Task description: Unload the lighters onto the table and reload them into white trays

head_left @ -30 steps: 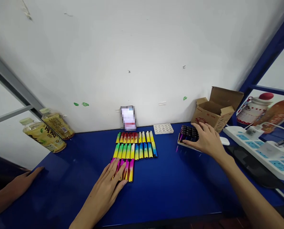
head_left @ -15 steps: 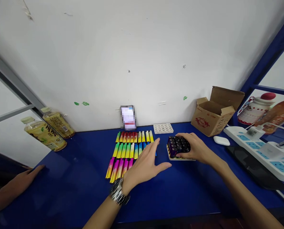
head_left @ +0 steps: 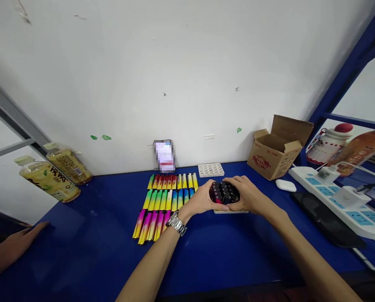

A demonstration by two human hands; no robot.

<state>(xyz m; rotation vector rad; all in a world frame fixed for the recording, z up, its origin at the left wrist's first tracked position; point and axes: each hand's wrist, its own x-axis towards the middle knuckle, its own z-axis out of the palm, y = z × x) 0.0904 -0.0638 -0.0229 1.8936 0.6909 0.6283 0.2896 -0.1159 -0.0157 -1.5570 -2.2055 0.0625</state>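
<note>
My left hand [head_left: 202, 199] and my right hand [head_left: 246, 193] press from opposite sides around a tight bundle of dark upright pieces with round-marked black tops [head_left: 224, 191]. Both thumbs come together at its near side. Whether these are lighters I cannot tell. Under the bundle, the front edge of a pale tray [head_left: 230, 211] shows on the blue table [head_left: 212, 256]. Just left of my left hand lie three rows of shiny, colourful lighters [head_left: 157, 199], several in each row; my left hand and wrist hide part of them.
A white perforated tray [head_left: 210, 170] lies behind my hands. A lit phone [head_left: 164, 155] leans on the wall. Right are an open carton [head_left: 271, 153], a white case [head_left: 285, 185], a black slab [head_left: 327, 218] and a power strip [head_left: 341, 199]. Two bottles [head_left: 50, 178] and another person's hand [head_left: 24, 241] are left.
My left hand has moved right and closed against the left side of the dark bundle. My right hand stays on it. The whole view has shifted slightly.
</note>
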